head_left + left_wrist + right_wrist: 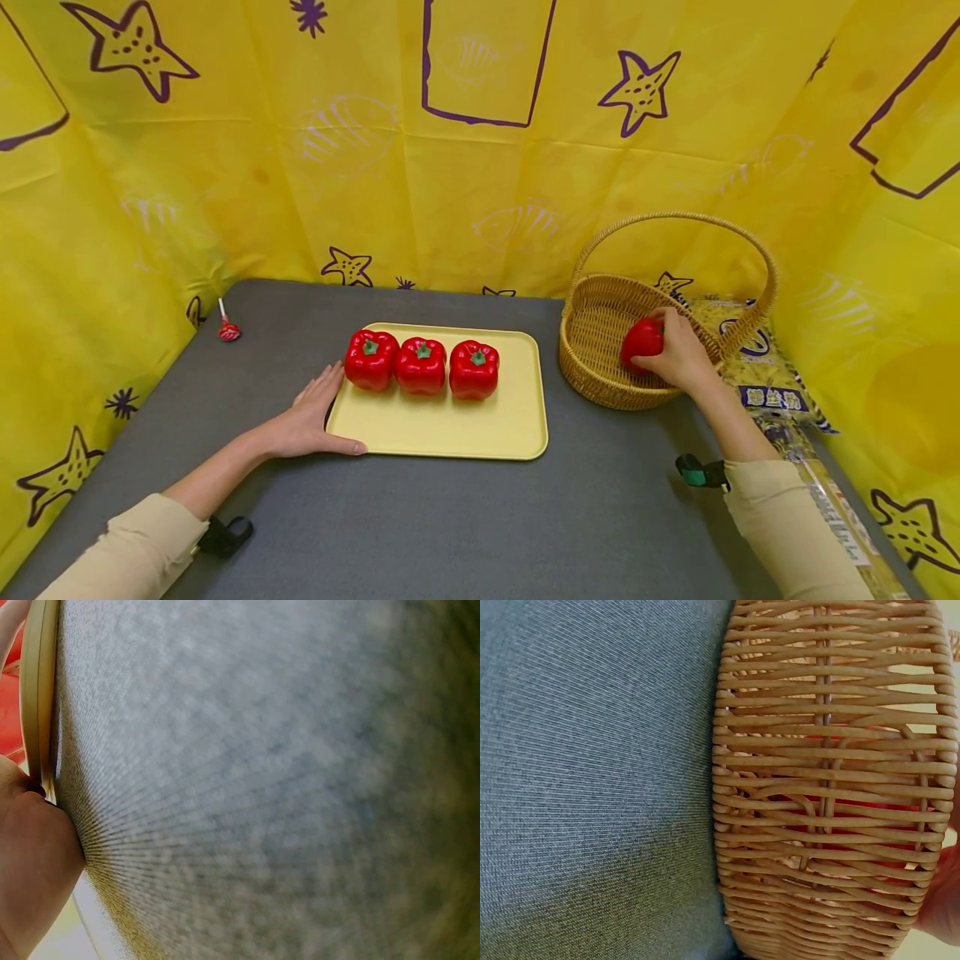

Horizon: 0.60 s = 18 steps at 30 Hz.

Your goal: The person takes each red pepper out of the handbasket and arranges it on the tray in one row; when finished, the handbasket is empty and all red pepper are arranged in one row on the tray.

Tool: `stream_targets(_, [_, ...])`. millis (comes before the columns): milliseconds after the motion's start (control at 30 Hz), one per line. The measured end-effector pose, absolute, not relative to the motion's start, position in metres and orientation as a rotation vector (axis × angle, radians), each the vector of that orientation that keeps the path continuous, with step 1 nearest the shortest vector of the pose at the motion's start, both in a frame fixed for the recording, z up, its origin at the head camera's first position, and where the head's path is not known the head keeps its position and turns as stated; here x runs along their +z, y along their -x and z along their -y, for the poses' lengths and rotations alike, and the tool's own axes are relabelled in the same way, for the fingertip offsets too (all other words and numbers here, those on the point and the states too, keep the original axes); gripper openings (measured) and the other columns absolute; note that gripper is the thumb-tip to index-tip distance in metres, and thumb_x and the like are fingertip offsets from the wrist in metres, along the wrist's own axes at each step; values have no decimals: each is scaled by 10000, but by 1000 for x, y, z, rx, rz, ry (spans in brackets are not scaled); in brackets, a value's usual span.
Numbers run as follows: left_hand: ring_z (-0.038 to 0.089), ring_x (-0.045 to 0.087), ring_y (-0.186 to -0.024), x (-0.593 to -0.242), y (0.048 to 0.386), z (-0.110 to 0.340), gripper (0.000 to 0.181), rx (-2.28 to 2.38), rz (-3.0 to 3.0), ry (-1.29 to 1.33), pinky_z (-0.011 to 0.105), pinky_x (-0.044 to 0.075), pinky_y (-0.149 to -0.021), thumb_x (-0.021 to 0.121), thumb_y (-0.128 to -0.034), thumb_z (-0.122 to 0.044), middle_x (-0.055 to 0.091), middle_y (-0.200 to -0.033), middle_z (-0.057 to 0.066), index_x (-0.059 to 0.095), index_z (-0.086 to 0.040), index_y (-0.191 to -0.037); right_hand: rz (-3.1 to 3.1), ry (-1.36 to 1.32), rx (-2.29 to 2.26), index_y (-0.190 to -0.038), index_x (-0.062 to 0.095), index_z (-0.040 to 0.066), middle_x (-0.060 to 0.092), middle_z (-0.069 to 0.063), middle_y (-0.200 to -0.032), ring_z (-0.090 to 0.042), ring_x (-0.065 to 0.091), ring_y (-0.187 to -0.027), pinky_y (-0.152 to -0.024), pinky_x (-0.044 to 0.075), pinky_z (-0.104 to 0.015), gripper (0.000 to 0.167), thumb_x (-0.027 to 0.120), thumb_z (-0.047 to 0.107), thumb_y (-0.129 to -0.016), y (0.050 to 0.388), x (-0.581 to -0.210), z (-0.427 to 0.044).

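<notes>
My right hand (681, 352) grips a red bell pepper (642, 343) inside the wicker basket (600, 385), thumb on the near side and fingers over the top. Through the basket's weave (832, 761) in the right wrist view, red patches of the pepper show. At the left edge of a pale yellow tray (442, 433), my left hand (303, 421) rests with fingers straight and thumb along the near rim. Three red bell peppers stand in a row on the tray: a left one (371, 372), a middle one (420, 377) and a right one (474, 383).
A lollipop (228, 331) lies at the table's far left. Yellow printed food packets (765, 367) lie to the right of the basket, with more packaging (847, 525) beside my right forearm. Yellow patterned cloth (480, 183) hangs behind the grey table (480, 525) and on both sides.
</notes>
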State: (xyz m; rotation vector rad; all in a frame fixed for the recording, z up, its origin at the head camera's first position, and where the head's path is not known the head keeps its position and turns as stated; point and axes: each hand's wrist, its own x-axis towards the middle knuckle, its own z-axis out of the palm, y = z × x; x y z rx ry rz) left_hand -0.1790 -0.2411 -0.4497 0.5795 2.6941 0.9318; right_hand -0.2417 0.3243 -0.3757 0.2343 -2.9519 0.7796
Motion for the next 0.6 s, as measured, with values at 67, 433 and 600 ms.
stream_targets(67, [468, -35, -1440, -450, 179, 241, 1280, 928, -2695, -577, 659, 14, -1105, 807, -707, -536, -3, -1591, 266, 25, 51, -1533, 2952, -252, 774, -1403, 285, -72, 353, -389, -1296, -571, 411, -1162, -892, 395, -702, 807, 784, 152, -810, 241, -376, -323])
stream_targets(433, [467, -33, -1441, -449, 179, 242, 1279, 928, -2699, -579, 663, 19, -1103, 807, -706, -538, 5, -1592, 264, 25, 39, -1537, 2934, -295, 716, -1319, 448, -70, 426, -339, -1260, -487, 460, -1106, -823, 464, -615, 637, 705, 326, -892, 238, -373, -320])
stream_targets(600, [468, -35, -1440, -449, 179, 241, 1278, 928, -2699, -578, 664, 17, -1103, 809, -706, -534, 3, -1591, 268, 27, 47, -1534, 2961, -325, 715, -1368, 406, -102, 450, -342, -1273, -488, 464, -1133, -845, 462, -610, 700, 708, 310, -890, 239, -367, -321])
